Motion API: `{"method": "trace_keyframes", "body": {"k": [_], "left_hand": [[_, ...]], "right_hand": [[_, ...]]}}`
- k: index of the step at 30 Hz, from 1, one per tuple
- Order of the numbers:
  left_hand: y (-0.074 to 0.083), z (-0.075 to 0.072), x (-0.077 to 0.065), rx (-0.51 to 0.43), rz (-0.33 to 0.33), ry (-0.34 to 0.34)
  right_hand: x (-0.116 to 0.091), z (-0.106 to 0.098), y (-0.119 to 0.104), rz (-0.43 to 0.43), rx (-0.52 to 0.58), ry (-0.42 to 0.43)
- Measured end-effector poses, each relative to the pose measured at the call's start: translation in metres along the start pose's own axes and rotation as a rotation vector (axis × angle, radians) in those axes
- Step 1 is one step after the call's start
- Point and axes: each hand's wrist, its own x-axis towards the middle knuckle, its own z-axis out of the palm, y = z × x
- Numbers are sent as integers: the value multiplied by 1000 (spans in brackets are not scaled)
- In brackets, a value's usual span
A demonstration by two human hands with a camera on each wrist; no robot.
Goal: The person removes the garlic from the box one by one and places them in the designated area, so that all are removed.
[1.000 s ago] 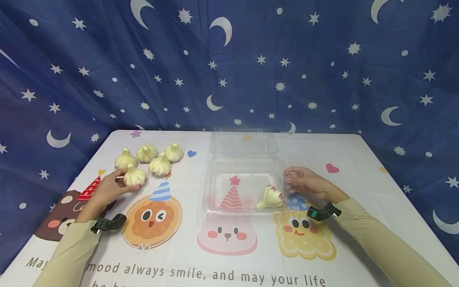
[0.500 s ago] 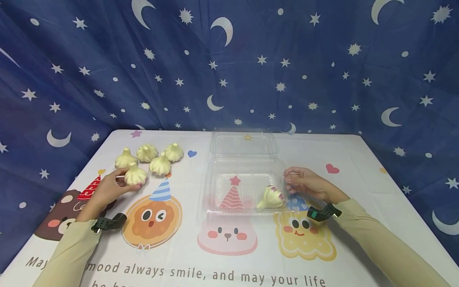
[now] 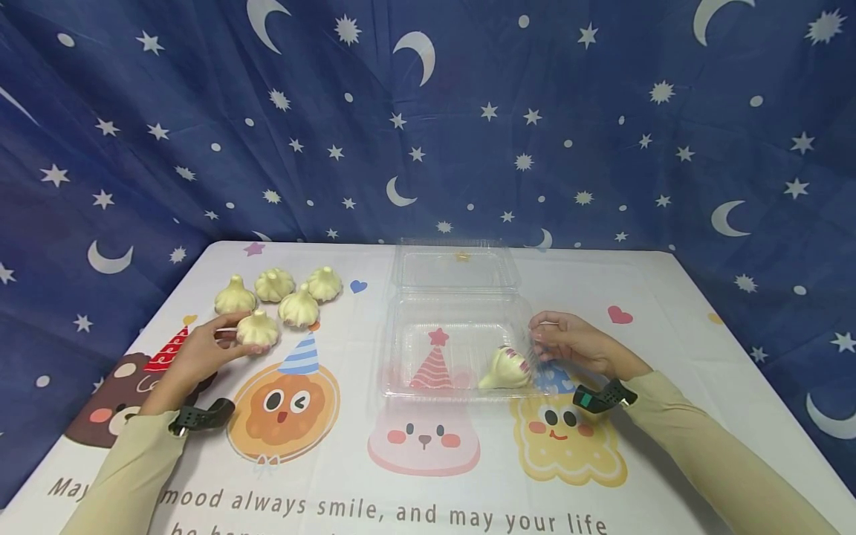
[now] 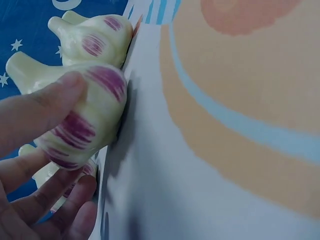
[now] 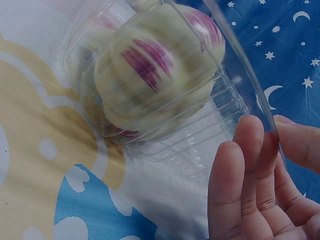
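Note:
My left hand (image 3: 206, 348) grips a garlic bulb (image 3: 257, 331) between thumb and fingers, at the front of a small group of bulbs. In the left wrist view this garlic bulb (image 4: 95, 115) shows purple streaks on its base, and the thumb (image 4: 55, 105) lies across its side. On the right, my right hand (image 3: 575, 343) pinches the side rim of a clear plastic clamshell box (image 3: 394, 349). The right wrist view shows the thumb (image 5: 300, 142) and fingers meeting at that rim. One garlic bulb (image 3: 506, 368) lies tipped over inside the box, at its right front corner.
Several more garlic bulbs (image 3: 299, 306) stand behind the left hand. The box's lid (image 3: 456, 269) is folded back, away from me. A white cloth with cartoon prints covers the table (image 3: 321, 446). A blue star-patterned curtain (image 3: 468, 178) hangs behind it.
The garlic bulb in my left hand has shifted slightly right and toward me, and its stem stands more upright. My right hand and the box have stayed in place.

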Motion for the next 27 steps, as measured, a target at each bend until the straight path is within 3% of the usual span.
{"method": "trace_keyframes", "body": {"k": [7,18,27], "left_hand": [[4,3,2,39,-59,52],[9,10,6,72,-81,151],[8,11,4,43,-89,149]], "right_hand": [[0,0,1,0,-2,3],[0,-2,2,-14,1,-9],[0,-2,2,-16,-9,-18]]}}
